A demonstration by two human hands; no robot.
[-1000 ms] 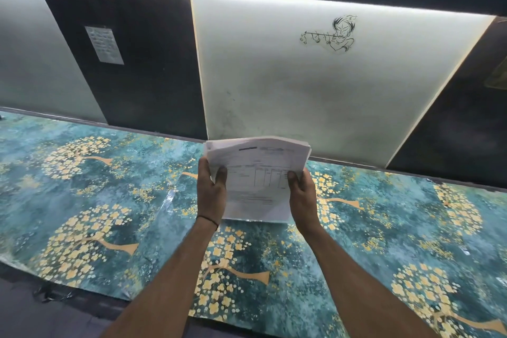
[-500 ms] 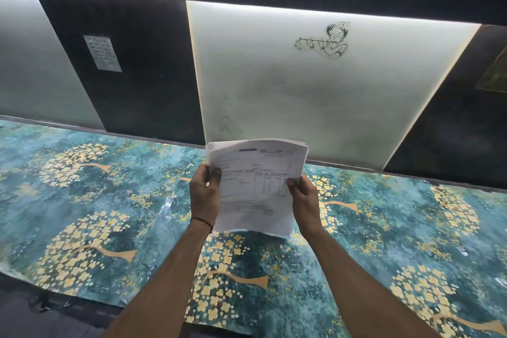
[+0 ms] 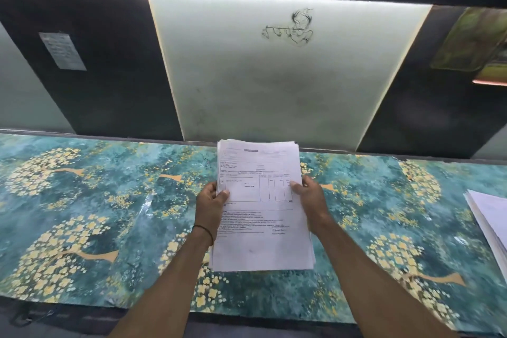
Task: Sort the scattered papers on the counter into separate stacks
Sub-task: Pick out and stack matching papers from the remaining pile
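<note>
A sheaf of printed forms (image 3: 264, 228), its top sheet showing a ruled table, is held above the middle of the teal, tree-patterned counter (image 3: 96, 200). My left hand (image 3: 211, 204) grips its left edge, thumb on the face; my right hand (image 3: 310, 199) grips the right edge likewise. Another paper stack (image 3: 491, 217) lies at the far right. I judge I am checking the top sheet; next, peel it off and place it on its matching stack.
</note>
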